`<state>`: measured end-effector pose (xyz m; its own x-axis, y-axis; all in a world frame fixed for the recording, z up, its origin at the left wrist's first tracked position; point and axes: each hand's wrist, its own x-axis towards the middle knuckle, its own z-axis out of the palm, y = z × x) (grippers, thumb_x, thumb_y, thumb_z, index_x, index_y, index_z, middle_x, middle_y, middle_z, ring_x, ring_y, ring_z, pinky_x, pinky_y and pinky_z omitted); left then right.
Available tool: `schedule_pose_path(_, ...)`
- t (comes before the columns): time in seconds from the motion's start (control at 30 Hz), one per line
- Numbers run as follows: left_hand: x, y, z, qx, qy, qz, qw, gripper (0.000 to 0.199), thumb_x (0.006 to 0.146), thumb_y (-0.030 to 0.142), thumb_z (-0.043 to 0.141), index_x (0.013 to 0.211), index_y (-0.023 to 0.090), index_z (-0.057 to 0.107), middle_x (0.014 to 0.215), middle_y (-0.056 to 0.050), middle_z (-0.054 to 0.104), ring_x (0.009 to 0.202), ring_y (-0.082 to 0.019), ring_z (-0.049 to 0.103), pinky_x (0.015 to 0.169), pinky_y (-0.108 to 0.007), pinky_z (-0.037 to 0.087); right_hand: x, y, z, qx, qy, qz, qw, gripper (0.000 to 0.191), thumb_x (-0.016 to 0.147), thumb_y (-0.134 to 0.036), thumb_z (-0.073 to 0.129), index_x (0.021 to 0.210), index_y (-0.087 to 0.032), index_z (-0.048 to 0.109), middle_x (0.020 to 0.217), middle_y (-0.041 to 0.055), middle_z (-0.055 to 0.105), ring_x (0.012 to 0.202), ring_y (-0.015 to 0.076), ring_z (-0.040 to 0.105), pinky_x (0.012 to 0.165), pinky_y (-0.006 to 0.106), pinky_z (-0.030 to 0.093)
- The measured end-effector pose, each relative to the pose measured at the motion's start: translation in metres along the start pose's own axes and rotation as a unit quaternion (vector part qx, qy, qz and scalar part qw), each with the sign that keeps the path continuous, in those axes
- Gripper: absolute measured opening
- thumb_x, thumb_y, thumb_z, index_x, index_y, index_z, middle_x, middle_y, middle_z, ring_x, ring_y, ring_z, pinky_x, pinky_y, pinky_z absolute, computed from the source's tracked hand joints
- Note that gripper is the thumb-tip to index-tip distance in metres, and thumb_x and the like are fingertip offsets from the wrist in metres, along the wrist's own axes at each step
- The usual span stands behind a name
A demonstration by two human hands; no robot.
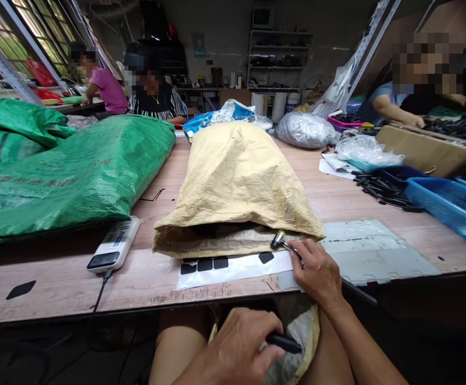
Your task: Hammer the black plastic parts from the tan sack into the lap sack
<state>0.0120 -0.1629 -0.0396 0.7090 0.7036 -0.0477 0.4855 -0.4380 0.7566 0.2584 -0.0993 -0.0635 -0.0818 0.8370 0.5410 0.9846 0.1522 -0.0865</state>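
Nearest me, the left hand (249, 339) grips a black, elongated piece (285, 343) above the lap (180, 342). Beyond, I see the right hand (317, 271) clamped round a shiny-headed, yellow-tipped hammer (277, 241) at the open mouth of a creased tan sack (241, 176).

Middle sack (243, 176) on table (62, 283), power bank (115, 247) left, hammer (279, 240) at front, tray (441, 206) far right

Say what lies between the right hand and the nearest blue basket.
In the head view, a greyish sheet lies beside the right hand, then tabletop up to the blue basket.
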Motion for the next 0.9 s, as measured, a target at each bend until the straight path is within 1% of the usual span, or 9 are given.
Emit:
schedule_pose_path(0.13, -0.003, -0.038, 0.047, 0.085, -0.037, -0.218, 0.972, 0.031, 0.086, 0.023, 0.057, 0.116, 0.023, 0.066, 0.108, -0.009, 0.074, 0.103, -0.031, 0.068, 0.088, -0.039, 0.050, 0.000, -0.001, 0.000, -0.001, 0.001, 0.004, 1.000, 0.023, 0.096, -0.027, 0.054, 0.115, -0.025, 0.067, 0.092, 0.0034, 0.062, 0.092, 0.0214, 0.055, 0.082, 0.033, 0.040)
schedule_pose_path(0.2, 0.001, -0.060, 0.063, 0.122, -0.052, -0.278, 0.952, 0.044, 0.086, 0.015, 0.050, 0.127, 0.017, 0.063, 0.118, -0.016, 0.071, 0.111, -0.033, 0.066, 0.094, -0.043, 0.049, 0.000, -0.001, -0.001, -0.001, 0.002, 0.003, 1.000, 0.023, 0.096, -0.027, 0.054, 0.115, -0.025, 0.067, 0.092, 0.0035, 0.062, 0.092, 0.0214, 0.055, 0.082, 0.033, 0.040)
schedule_pose_path(0.3, 0.004, -0.073, 0.073, 0.142, -0.079, -0.290, 0.943, 0.056, 0.084, 0.009, 0.048, 0.139, 0.015, 0.056, 0.127, -0.018, 0.067, 0.119, -0.032, 0.063, 0.100, -0.042, 0.047, 0.000, 0.000, 0.000, 0.000, 0.003, 0.001, 1.000, 0.023, 0.096, -0.026, 0.054, 0.115, -0.025, 0.067, 0.092, 0.0037, 0.062, 0.092, 0.0214, 0.055, 0.082, 0.033, 0.040)
schedule_pose_path(0.4, 0.000, -0.057, 0.067, 0.138, -0.091, -0.276, 0.947, 0.041, 0.086, 0.017, 0.051, 0.123, 0.014, 0.067, 0.122, -0.018, 0.070, 0.115, -0.034, 0.065, 0.096, -0.042, 0.049, 0.000, 0.000, 0.001, 0.002, 0.002, 0.000, 1.000, 0.023, 0.096, -0.026, 0.054, 0.116, -0.025, 0.066, 0.092, 0.0038, 0.062, 0.092, 0.0217, 0.055, 0.083, 0.033, 0.040)
schedule_pose_path(0.53, -0.003, -0.015, 0.026, 0.048, -0.055, -0.200, 0.977, 0.020, 0.085, 0.033, 0.060, 0.098, 0.023, 0.072, 0.092, -0.006, 0.076, 0.085, -0.026, 0.071, 0.072, -0.032, 0.051, -0.001, 0.001, 0.001, 0.004, 0.000, 0.000, 1.000, 0.023, 0.096, -0.026, 0.053, 0.116, -0.024, 0.066, 0.092, 0.0042, 0.061, 0.093, 0.0220, 0.055, 0.083, 0.033, 0.040)
schedule_pose_path(0.67, 0.013, 0.000, -0.047, 0.006, 0.122, -0.150, 0.981, 0.028, 0.095, 0.038, 0.050, 0.084, 0.022, 0.070, 0.076, 0.000, 0.072, 0.070, -0.016, 0.065, 0.062, -0.024, 0.043, -0.001, 0.001, 0.001, 0.001, 0.002, 0.000, 1.000, 0.023, 0.096, -0.027, 0.054, 0.116, -0.025, 0.066, 0.092, 0.0041, 0.062, 0.092, 0.0223, 0.055, 0.082, 0.034, 0.040)
schedule_pose_path(0.73, 0.025, -0.013, -0.084, 0.081, 0.263, -0.192, 0.942, 0.027, 0.095, 0.036, 0.049, 0.092, 0.022, 0.071, 0.084, -0.003, 0.073, 0.075, -0.017, 0.066, 0.067, -0.026, 0.045, -0.001, 0.001, 0.001, 0.002, 0.005, -0.001, 1.000, 0.023, 0.096, -0.026, 0.054, 0.115, -0.024, 0.066, 0.092, 0.0041, 0.062, 0.092, 0.0223, 0.055, 0.082, 0.034, 0.040)
schedule_pose_path(0.8, 0.038, -0.035, -0.112, 0.171, 0.345, -0.285, 0.878, 0.032, 0.096, 0.038, 0.048, 0.101, 0.019, 0.073, 0.090, -0.010, 0.075, 0.083, -0.024, 0.069, 0.074, -0.032, 0.049, -0.001, 0.000, 0.001, 0.003, 0.007, -0.001, 1.000, 0.023, 0.096, -0.026, 0.054, 0.115, -0.024, 0.066, 0.092, 0.0040, 0.062, 0.092, 0.0221, 0.055, 0.082, 0.034, 0.041)
schedule_pose_path(0.9, 0.054, -0.067, -0.135, 0.293, 0.352, -0.345, 0.819, 0.040, 0.097, 0.032, 0.042, 0.112, 0.011, 0.074, 0.103, -0.020, 0.074, 0.103, -0.034, 0.068, 0.090, -0.042, 0.050, 0.000, 0.000, 0.000, 0.005, 0.007, 0.002, 1.000, 0.023, 0.096, -0.026, 0.054, 0.115, -0.024, 0.066, 0.093, 0.0040, 0.062, 0.092, 0.0218, 0.055, 0.082, 0.033, 0.040)
